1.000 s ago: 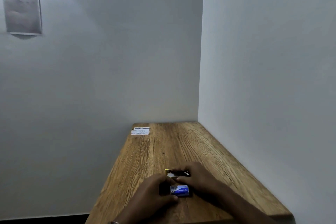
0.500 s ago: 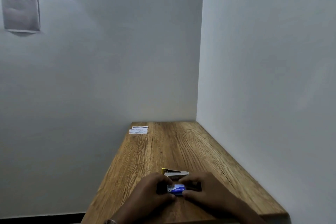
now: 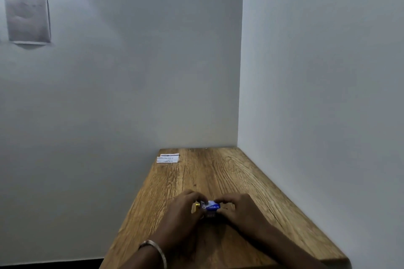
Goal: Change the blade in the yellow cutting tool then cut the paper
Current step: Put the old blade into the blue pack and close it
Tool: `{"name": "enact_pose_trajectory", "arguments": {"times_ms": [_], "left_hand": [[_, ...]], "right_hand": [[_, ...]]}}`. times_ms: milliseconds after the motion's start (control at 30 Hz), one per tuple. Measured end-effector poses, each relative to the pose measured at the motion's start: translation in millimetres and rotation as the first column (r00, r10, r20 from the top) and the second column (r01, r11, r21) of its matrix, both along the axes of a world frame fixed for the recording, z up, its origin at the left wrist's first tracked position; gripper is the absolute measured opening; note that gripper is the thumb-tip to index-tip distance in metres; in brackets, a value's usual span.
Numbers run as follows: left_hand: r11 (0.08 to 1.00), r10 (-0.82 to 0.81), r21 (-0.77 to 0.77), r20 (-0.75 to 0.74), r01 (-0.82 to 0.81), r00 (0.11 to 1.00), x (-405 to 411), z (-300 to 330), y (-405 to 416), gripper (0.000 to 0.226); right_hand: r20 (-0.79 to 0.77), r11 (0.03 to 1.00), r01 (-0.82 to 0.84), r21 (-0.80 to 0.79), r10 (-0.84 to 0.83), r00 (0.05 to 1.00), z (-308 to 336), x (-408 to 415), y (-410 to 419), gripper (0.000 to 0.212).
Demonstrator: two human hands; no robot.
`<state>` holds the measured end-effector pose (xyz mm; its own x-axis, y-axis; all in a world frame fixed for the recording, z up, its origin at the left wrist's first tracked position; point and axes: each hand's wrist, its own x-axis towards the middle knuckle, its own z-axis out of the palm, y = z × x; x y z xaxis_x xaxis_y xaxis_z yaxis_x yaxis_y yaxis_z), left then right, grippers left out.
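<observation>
A small blue and white blade packet (image 3: 211,206) sits between my two hands over the wooden table (image 3: 218,172). My left hand (image 3: 182,214) pinches its left end and my right hand (image 3: 239,212) pinches its right end. A sliver of the yellow cutting tool (image 3: 197,205) peeks out beside my left fingers; the rest of it is hidden behind the hands. A small white printed paper (image 3: 168,158) lies flat at the far left corner of the table.
The table is narrow, with a grey wall close along its right side and another at its far end. Its left edge drops off to the floor. A grey sheet (image 3: 27,15) hangs on the left wall.
The view has tilted down, so my hands sit higher in the picture and a wrist bangle shows. Both hands have closed in on the blue packet and lifted it in front of the yellow tool.
</observation>
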<state>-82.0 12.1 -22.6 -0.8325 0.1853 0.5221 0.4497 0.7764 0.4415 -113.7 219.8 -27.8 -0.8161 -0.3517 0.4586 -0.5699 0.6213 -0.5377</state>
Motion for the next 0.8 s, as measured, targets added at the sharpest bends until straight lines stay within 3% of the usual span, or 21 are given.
{"name": "enact_pose_trajectory", "arguments": {"times_ms": [400, 800], "left_hand": [[1.0, 0.015, 0.013, 0.001, -0.015, 1.0, -2.1, -16.0, -3.2, 0.018], [0.996, 0.04, -0.074, 0.001, -0.04, 0.999, -31.4, -9.6, 1.0, 0.018]], "right_hand": [[0.004, 0.999, -0.037, 0.013, 0.037, 0.999, -11.1, -9.6, 2.9, 0.036], [-0.025, 0.993, 0.058, 0.098, -0.055, 0.998, -5.4, -32.5, -1.5, 0.035]]}}
